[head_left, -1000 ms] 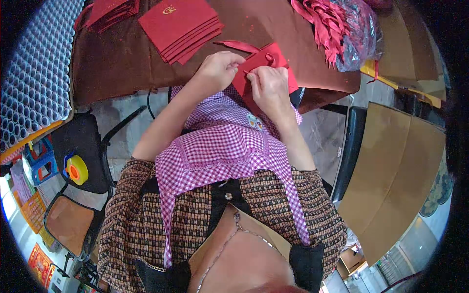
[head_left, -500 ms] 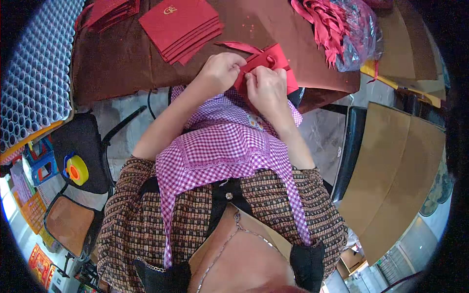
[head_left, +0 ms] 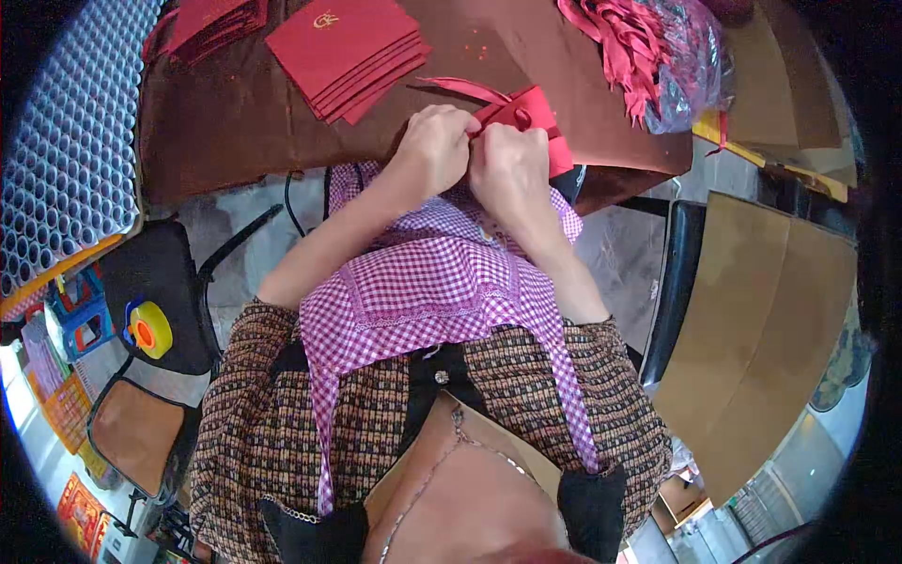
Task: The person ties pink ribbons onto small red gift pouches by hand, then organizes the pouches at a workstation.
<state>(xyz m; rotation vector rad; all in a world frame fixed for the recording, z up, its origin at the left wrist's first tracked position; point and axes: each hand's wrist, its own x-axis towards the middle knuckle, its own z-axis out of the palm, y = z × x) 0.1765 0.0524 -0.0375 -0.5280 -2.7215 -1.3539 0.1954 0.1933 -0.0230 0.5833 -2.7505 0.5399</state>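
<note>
A red folded card piece (head_left: 556,148) with a red ribbon (head_left: 465,88) is at the near edge of the brown-covered table, partly over my lap. The ribbon's loose tail points left across the cloth, and a small loop of it shows on the card. My left hand (head_left: 435,148) is closed, its fingertips pinched at the card's left side. Right beside it, my right hand (head_left: 510,162) is curled into a grip over the card's near part. Both sets of fingertips nearly meet, and they hide what lies between them.
A stack of red cards with a gold emblem (head_left: 348,47) lies at the table's back left, beside more red pieces (head_left: 207,28). Red ribbons (head_left: 625,56) spill from a clear plastic bag (head_left: 691,70). Cardboard (head_left: 752,329) stands right; a chair with yellow tape (head_left: 150,329) is left.
Both hands have drawn slightly toward my body and closer together, with the right fingers curled tighter. The card piece has barely shifted.
</note>
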